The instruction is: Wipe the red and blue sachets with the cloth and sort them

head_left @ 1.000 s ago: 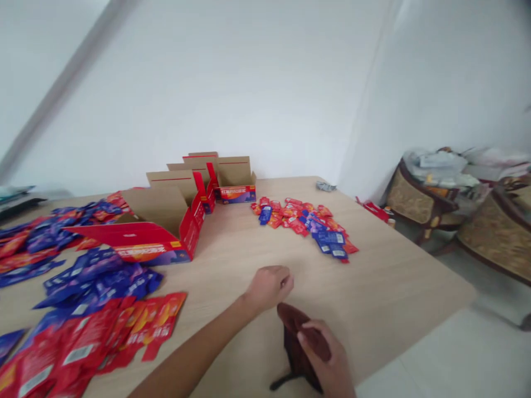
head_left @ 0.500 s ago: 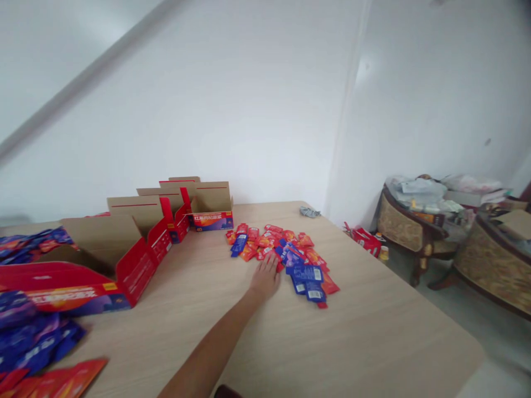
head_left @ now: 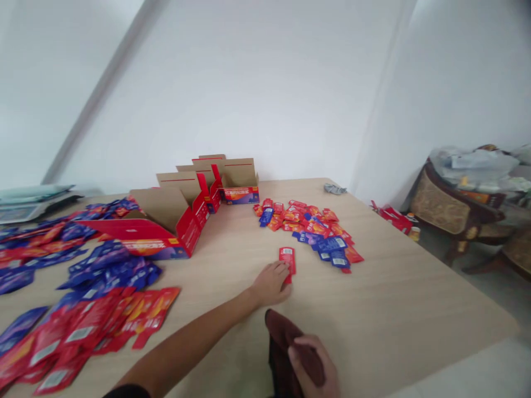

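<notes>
My left hand [head_left: 271,283] is at mid-table, its fingers together and curled over a red packet [head_left: 287,255] that lies on the wood. Nearer to me, my right hand [head_left: 317,367] grips a dark maroon item [head_left: 286,330], perhaps a pouch or cloth; its lower part leaves the frame. Beyond my hands lies a loose pile of red packets [head_left: 296,215] and blue packets [head_left: 332,245]. At lower left are more red packets [head_left: 89,320] with blue ones [head_left: 110,271] behind them.
Open red cardboard boxes [head_left: 153,243] stand in a row along the back left of the table [head_left: 373,320]. A scale [head_left: 33,204] sits at far left, and a grey crumpled thing [head_left: 334,189] at the back edge. Chairs [head_left: 442,204] with bags stand at right.
The view has turned left. My left hand has come back from the pile, and a red packet now lies apart under its fingers. My right hand has entered view with the maroon item.
</notes>
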Demonstrator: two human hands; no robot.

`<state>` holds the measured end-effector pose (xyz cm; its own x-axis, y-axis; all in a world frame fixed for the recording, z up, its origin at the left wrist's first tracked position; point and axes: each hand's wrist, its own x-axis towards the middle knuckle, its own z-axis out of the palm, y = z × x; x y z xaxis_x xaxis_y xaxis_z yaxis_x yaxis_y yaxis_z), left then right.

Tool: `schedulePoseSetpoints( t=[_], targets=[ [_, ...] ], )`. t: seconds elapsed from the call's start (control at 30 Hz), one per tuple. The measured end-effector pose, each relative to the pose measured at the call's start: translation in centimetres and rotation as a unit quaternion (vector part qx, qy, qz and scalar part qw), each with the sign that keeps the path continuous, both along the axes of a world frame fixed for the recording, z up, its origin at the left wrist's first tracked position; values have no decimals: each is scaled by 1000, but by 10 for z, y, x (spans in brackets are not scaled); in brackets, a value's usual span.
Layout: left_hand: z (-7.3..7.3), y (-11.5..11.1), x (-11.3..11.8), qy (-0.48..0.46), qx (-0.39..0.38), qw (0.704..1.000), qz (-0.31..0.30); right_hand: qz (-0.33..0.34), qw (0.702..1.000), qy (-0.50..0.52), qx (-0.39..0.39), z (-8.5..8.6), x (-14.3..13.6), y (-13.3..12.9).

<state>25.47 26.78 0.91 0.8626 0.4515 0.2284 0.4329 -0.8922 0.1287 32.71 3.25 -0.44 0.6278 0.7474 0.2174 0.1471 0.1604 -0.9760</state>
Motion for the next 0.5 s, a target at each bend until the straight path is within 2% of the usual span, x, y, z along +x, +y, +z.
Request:
schedulePoseSetpoints(
  t=[0.13, 0.27, 0.37, 0.5],
  targets=[
    [11, -73, -79, 13, -30, 999, -26, 0, 999, 40, -35, -1, 10, -11],
    [19, -148, -148, 17, -47, 999, -2, 21, 996, 60, -56, 0, 15, -16],
    [22, -189, -185, 17, -42, 999, 25, 19, 996, 41, -76, 4, 14, -17],
    [20, -221, -211, 26, -7, 998, 56, 15, 997, 17, -79, 4, 13, -15]
  ],
)
